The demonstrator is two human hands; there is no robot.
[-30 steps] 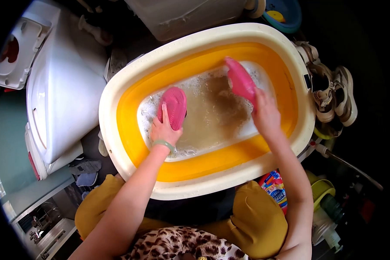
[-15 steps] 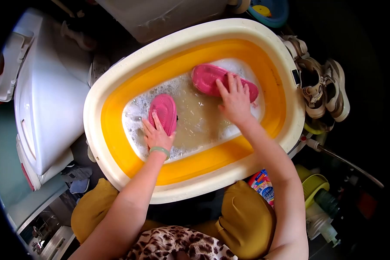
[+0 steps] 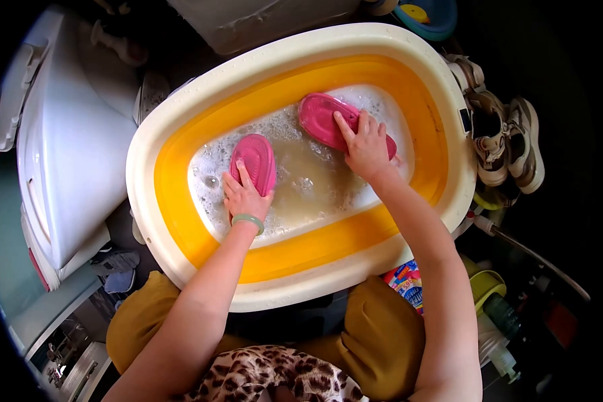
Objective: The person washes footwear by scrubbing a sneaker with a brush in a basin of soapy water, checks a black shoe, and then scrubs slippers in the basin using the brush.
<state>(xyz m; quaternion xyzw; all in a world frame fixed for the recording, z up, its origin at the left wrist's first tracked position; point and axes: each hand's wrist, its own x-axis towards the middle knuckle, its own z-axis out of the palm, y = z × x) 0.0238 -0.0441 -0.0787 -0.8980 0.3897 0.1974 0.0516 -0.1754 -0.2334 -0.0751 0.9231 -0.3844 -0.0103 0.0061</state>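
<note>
A cream-rimmed, yellow-walled tub [image 3: 301,289] holds murky, foamy water. On its left side my left hand [image 3: 246,195], with a green bangle at the wrist, grips a pink slipper [image 3: 256,155] that lies sole up. Toward the upper right of the water, my right hand [image 3: 368,146] grips another pink slipper [image 3: 323,120], also sole up and slanting down to the right. The fingers of both hands lie over the soles, and the thumbs are partly hidden. The two slippers are apart.
White-and-brown sneakers [image 3: 524,144] stand right of the tub. A white toilet [image 3: 74,147] is at the left. A blue basin [image 3: 439,20] sits at the top right. A colourful detergent bag [image 3: 406,284] and a green container [image 3: 487,287] lie at the lower right.
The right-hand slipper, raised and tilted a second ago, has swung down to the left and lies sole up in the water. The left hand still holds its slipper. The view has shifted slightly.
</note>
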